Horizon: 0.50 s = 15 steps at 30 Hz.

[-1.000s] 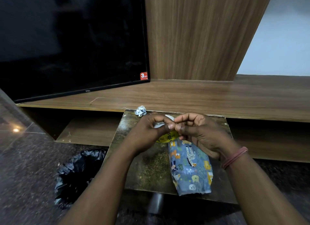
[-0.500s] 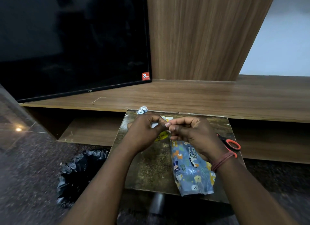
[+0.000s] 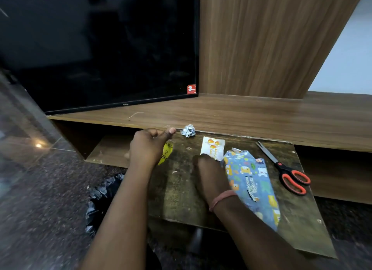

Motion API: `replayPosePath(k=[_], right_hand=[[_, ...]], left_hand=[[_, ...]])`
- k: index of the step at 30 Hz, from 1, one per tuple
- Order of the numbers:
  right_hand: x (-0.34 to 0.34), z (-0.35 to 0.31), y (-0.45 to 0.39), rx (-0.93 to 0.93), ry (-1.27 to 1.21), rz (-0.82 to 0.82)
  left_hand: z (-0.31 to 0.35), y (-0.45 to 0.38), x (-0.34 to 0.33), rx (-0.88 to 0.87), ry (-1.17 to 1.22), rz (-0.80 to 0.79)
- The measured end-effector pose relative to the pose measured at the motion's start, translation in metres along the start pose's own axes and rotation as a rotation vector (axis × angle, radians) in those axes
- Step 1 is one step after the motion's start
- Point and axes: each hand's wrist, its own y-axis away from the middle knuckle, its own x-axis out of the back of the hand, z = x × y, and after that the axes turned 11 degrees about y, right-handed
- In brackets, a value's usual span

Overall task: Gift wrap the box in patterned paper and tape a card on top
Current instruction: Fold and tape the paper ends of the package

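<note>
From the head camera, a worn, scuffed board (image 3: 181,189) serves as the work surface, lying in front of a long wooden shelf (image 3: 261,117). The wrapped box (image 3: 251,181) lies on the right half of the board, covered in blue paper printed with cartoon animals, its long side running from the far middle toward the near right edge, with a crumpled fold of paper at its far end. Just beyond that end lies the card (image 3: 213,148), white with orange shapes on it, flat on the board and touching or nearly touching the box's far corner. The right hand (image 3: 209,175) comes down just left of the box, its back to the camera and its fingers bent down toward the near edge of the card; whether they pinch the card or only touch it cannot be told, since the fingertips are hidden. A pinkish band sits on that wrist. The left hand (image 3: 149,147) is well apart from it, at the far left edge of the board, fingers curled and thumb stretched out to the right, gripping a yellow tape roll (image 3: 167,152) of which only part shows below the palm. A small crumpled ball of paper (image 3: 188,130) rests at the far edge of the board, near the left thumb. Scissors (image 3: 285,169) with orange and black handles lie to the right of the box, blades pointing away. A dark television (image 3: 100,48) stands on the shelf, and a black bag (image 3: 102,197) sits on the floor to the left.
</note>
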Motion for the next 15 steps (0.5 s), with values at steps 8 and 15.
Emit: replayPosePath(k=[8,15], right_hand=[[0.001,-0.016,0.005,0.034,0.066,-0.181],[0.019,0.017,-0.003,-0.182,-0.337,-0.083]], left_hand=[[0.002,0.000,-0.003,0.085,0.096,-0.002],[0.012,0.010,-0.009,0.084,0.093,-0.072]])
